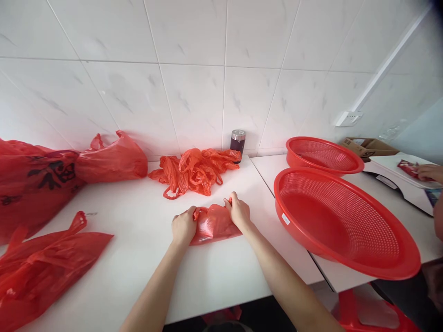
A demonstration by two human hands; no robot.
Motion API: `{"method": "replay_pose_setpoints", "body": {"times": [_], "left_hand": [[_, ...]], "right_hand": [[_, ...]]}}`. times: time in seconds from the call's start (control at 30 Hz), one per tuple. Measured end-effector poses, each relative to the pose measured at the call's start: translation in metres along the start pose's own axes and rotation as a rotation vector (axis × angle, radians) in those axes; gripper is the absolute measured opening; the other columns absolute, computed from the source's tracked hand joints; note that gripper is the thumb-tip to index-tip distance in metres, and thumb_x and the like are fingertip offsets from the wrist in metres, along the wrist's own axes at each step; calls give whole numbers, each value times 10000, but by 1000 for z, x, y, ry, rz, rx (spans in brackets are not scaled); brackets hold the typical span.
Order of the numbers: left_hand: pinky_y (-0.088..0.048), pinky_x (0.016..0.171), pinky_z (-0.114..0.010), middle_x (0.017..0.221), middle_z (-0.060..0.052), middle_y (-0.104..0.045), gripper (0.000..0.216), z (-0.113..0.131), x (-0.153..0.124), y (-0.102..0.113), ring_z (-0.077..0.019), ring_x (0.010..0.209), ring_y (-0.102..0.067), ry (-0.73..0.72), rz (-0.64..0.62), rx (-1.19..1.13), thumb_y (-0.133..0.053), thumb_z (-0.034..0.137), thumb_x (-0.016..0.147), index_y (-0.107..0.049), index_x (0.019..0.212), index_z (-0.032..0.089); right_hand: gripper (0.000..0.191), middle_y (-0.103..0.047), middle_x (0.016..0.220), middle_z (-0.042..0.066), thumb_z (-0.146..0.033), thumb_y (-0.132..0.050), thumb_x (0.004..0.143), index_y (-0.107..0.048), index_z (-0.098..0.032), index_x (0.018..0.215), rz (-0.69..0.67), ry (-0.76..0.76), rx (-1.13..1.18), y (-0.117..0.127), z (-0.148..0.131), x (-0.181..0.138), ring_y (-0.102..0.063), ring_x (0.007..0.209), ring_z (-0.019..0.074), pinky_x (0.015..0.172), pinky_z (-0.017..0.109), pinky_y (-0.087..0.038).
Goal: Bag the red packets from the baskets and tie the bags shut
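A red plastic bag [216,227] with something bulky inside lies on the white table in front of me. My left hand [184,225] is closed on its upper left corner. On the other side, my right hand [239,210] grips the upper right corner between thumb and fingers. What the bag contains cannot be made out through the film. Just beyond my hands is a loose heap of crumpled red plastic bags [197,170].
Filled red bags [110,159] stand at the left, another tied bag [51,263] nearer. A dark tumbler [238,140] is by the wall. Right are a large red basket [311,226], a smaller one [321,154], a cardboard box [368,146], a scale [398,177] and another person's hand [429,172].
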State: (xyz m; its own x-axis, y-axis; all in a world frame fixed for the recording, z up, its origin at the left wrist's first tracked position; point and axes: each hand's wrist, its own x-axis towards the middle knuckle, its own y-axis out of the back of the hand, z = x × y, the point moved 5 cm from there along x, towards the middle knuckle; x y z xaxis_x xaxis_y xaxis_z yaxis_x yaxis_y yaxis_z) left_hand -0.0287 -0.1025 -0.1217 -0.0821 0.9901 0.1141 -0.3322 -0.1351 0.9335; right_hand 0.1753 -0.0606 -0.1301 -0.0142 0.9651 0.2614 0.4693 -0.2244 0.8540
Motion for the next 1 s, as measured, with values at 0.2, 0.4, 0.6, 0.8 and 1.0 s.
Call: {"method": "replay_pose_setpoints", "body": {"times": [0.2, 0.4, 0.6, 0.8, 1.0], "left_hand": [[-301, 979, -393, 926, -61, -742, 305, 4, -2, -1, -237, 887, -647, -49, 61, 62, -427, 105, 825, -652, 978, 242], [-305, 979, -412, 930, -83, -726, 255, 3, -2, -4, -252, 947, -628, -29, 95, 82, -401, 141, 871, -632, 945, 219], [-343, 937, -413, 826, -89, -702, 265, -6, -11, 0, -262, 909, -613, -3, 75, 33, -356, 184, 896, -620, 889, 213], [-412, 760, -350, 634, -41, -579, 311, -12, -23, 11, -241, 745, -576, 30, 12, -135, -315, 300, 923, -527, 706, 231], [-389, 526, -257, 537, 32, -483, 421, -14, -37, 27, -153, 514, -483, 73, -31, -414, -347, 471, 924, -426, 593, 224]], "right_hand": [[176, -609, 743, 24, -366, -400, 975, -450, -213, 903, 26, -12, -54, -3, 1, -2, -565, 653, 160, 536, 256, -227], [164, -602, 721, 31, -317, -340, 997, -428, -189, 946, 74, -97, -11, -6, 8, -1, -568, 621, 165, 507, 260, -217], [190, -583, 704, 19, -314, -236, 1006, -381, -197, 969, 193, -201, 126, 2, 24, 1, -572, 602, 175, 491, 254, -255], [189, -540, 660, -3, -342, -231, 986, -370, -225, 934, 269, -226, 256, 6, 30, 1, -549, 580, 193, 493, 262, -282], [226, -507, 645, -19, -433, -273, 965, -358, -242, 881, 288, -208, 393, 11, 32, -2, -517, 549, 185, 502, 260, -298]]}}
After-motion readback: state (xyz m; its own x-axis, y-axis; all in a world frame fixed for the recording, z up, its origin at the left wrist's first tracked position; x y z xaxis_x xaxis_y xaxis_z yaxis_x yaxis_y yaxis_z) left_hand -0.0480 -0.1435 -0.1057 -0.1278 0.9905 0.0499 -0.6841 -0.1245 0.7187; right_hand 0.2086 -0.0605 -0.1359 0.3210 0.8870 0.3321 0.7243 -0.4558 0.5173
